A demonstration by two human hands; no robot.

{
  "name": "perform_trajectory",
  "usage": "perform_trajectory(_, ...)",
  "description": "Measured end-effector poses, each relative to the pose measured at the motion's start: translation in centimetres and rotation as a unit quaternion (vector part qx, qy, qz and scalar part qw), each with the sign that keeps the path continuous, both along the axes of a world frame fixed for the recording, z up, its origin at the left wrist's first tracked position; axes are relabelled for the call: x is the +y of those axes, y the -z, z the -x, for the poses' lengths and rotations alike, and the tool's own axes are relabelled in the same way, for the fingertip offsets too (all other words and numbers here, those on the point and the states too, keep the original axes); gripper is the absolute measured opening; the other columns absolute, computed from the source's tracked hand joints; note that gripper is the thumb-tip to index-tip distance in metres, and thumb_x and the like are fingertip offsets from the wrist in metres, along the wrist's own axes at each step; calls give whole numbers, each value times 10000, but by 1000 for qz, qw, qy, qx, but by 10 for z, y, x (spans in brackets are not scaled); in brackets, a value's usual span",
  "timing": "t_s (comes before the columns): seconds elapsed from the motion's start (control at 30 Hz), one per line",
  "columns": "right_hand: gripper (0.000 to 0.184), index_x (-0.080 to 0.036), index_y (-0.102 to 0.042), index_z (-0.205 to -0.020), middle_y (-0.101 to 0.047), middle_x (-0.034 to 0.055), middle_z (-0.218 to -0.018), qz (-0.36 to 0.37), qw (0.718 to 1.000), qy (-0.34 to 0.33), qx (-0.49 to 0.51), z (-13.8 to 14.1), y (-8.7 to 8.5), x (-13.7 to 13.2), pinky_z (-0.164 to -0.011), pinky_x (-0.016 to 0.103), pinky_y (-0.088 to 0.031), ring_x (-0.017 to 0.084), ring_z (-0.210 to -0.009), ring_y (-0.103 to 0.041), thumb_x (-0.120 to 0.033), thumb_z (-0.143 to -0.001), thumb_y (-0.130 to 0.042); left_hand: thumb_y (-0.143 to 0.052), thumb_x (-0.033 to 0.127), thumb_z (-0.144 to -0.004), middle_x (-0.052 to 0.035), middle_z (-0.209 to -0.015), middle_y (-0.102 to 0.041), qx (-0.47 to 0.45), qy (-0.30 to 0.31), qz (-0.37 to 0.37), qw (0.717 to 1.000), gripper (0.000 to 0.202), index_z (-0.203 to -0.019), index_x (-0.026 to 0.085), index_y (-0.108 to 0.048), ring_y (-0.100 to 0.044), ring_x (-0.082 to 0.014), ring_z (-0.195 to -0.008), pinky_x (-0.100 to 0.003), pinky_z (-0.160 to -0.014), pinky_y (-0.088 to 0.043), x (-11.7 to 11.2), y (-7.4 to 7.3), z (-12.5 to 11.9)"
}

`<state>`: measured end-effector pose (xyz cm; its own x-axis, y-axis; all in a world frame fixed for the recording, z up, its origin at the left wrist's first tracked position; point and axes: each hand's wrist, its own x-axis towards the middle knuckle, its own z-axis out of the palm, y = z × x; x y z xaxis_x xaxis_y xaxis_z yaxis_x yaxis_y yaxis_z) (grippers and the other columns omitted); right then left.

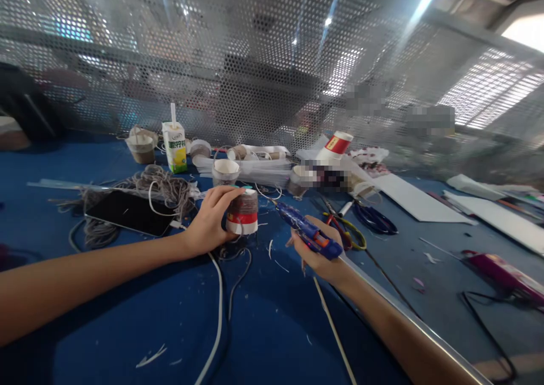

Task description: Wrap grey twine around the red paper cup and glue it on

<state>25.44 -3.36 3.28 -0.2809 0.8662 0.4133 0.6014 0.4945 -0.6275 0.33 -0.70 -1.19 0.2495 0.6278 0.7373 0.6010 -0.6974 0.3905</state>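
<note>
My left hand [210, 218] grips a small paper cup [243, 214] between fingers and thumb, just above the blue table. Grey-brown cord is wound round one end of the cup; a red band and white rim show at the other. In my right hand [321, 252] is a blue hot glue gun [308, 229], its nozzle pointing left toward the cup and a short gap away from it. A clear glue stick trails from the back of the gun along my forearm. Loose grey cord [240, 277] hangs from the cup onto the table.
A tablet [131, 212] and tangled cord [159, 183] lie left, near a drink carton [174, 147]. Cord-wrapped cups stand behind. Scissors [346, 232], white boards [420, 198] and a magenta glue gun [508, 274] lie right. A perforated metal screen [191, 62] rises at the back.
</note>
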Motion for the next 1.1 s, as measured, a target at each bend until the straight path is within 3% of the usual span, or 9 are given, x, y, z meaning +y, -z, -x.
perform_trajectory(0.23,243,-232,-386,-607,-434,-42,-573,-110,990,22,-84,-3,2,10,-541,266,-358,111,-517,-423,-238,-723,-599,-670,103,-645,-94,-1224,-510,10,-24,-6,1000,762,-1330,264,-378,-477,-299,-1165,-519,-1025,-375,0,2,0)
perform_trajectory(0.37,229,-234,-370,-626,-445,-40,-580,-132,984,16,-116,-5,3,13,-529,254,-338,112,-523,-426,-223,-749,-563,-671,124,-655,-91,-1230,-503,15,-28,-1,1000,776,-1347,279,-353,-472,-308,-1172,-527,-1030,-363,0,1,0)
perform_trajectory(0.53,257,-239,-329,-602,-391,-54,-554,-165,978,9,-125,-10,8,21,-492,251,-300,101,-481,-372,-254,-685,-572,-665,112,-667,-90,-1228,-499,17,-18,-22,999,778,-1351,285,-340,-471,-298,-1167,-513,-1020,-371,0,1,0)
perform_trajectory(0.7,249,-240,-341,-606,-433,-43,-563,-170,978,11,-123,-10,7,20,-507,252,-332,110,-499,-418,-244,-726,-559,-665,98,-659,-89,-1222,-502,16,-15,-32,999,771,-1341,280,-354,-474,-292,-1160,-501,-1017,-382,-1,1,0)
perform_trajectory(0.87,205,-232,-411,-637,-524,-21,-603,-151,981,11,-123,-8,1,10,-544,249,-391,124,-553,-508,-215,-778,-560,-689,90,-606,-84,-1233,-493,6,-15,3,1000,824,-1335,287,-359,-466,-301,-1169,-506,-1016,-395,-1,2,1)
perform_trajectory(1.1,249,-236,-370,-611,-472,-39,-571,-172,977,14,-125,-6,0,9,-518,251,-350,113,-513,-465,-207,-757,-570,-675,53,-566,-85,-1232,-498,-5,-13,21,1000,840,-1322,277,-385,-471,-305,-1165,-512,-1022,-393,-1,1,0)
